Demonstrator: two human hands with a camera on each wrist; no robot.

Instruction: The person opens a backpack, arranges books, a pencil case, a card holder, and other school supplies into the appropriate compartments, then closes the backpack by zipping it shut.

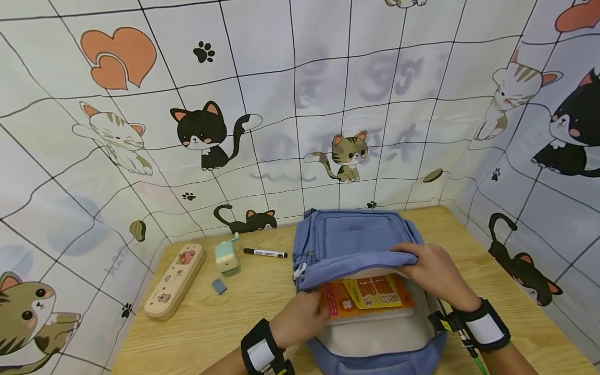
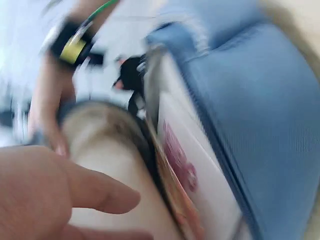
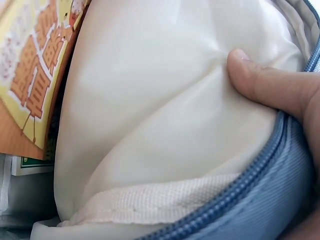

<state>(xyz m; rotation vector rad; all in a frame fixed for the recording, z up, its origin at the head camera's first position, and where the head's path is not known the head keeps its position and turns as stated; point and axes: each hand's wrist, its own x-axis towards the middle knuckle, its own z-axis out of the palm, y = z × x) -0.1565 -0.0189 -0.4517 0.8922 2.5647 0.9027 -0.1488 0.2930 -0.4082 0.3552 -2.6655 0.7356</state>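
Observation:
A blue backpack (image 1: 361, 229) lies on the table with its main compartment unzipped, showing a pale lining. My right hand (image 1: 433, 271) grips the edge of the raised flap, the thumb (image 3: 252, 80) pressing on the lining inside. In the compartment is an orange-and-yellow book (image 1: 367, 297) with a pale item under it. My left hand (image 1: 302, 317) is at the bag's left side, by the book's left end. The left wrist view is blurred, but the left thumb and a finger (image 2: 100, 192) look extended, with nothing seen between them.
On the table's left are a cream pencil case (image 1: 175, 281), a mint-and-cream pencil sharpener (image 1: 227, 258), a small blue eraser (image 1: 219, 286) and a black-and-white marker (image 1: 265, 253). A cat-patterned curtain (image 1: 262, 67) hangs behind and along both sides.

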